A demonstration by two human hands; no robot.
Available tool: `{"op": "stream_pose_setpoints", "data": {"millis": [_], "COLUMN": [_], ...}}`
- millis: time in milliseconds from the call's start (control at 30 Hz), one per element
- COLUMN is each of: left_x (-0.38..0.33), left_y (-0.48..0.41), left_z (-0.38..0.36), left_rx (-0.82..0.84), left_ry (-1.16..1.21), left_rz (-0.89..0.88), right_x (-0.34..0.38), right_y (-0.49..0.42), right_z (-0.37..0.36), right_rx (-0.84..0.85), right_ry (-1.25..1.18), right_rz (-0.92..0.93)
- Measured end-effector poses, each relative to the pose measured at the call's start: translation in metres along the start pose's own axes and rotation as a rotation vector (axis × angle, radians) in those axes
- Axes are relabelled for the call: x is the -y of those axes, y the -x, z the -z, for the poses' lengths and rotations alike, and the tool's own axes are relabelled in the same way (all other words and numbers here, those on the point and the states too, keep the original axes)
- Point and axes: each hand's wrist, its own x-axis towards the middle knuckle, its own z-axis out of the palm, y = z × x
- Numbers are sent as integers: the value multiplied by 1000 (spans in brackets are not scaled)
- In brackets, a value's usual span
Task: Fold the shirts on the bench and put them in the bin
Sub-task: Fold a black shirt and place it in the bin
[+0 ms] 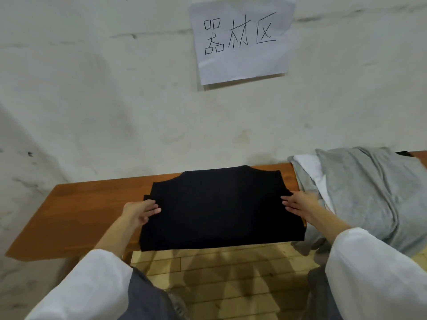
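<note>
While both hands lie flat and unclenched, left hand (139,212) and right hand (299,204) press opposite edges of the dark navy folded shirt (219,209), smoothing it on the brown wooden bench (76,211); grey shirts (369,195) wait beside, with no bin visible.

We see a dim, flat, soft light with no glare. Faint fan-shaped shadows spread over the wooden floor (221,273) below the worktop (76,215). The wide lens bows the worktop's edges. The right hand (300,203) is slightly motion-blurred; the dark shirt (219,211) shows almost no detail.
</note>
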Motion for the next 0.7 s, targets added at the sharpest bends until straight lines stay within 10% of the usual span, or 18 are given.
{"op": "stream_pose_setpoints", "data": {"millis": [233, 433, 700], "left_x": [18, 14, 9], "left_y": [-19, 17, 15], "left_z": [3, -1, 4], "left_rx": [-186, -462, -565], "left_ry": [-444, -348, -183], "left_rz": [-316, -814, -847], "right_x": [-16, -14, -7], "right_y": [-18, 7, 15], "right_z": [1, -15, -16], "right_rx": [-332, -512, -547], "right_ry": [685, 447, 376], "right_rz": [475, 829, 803]}}
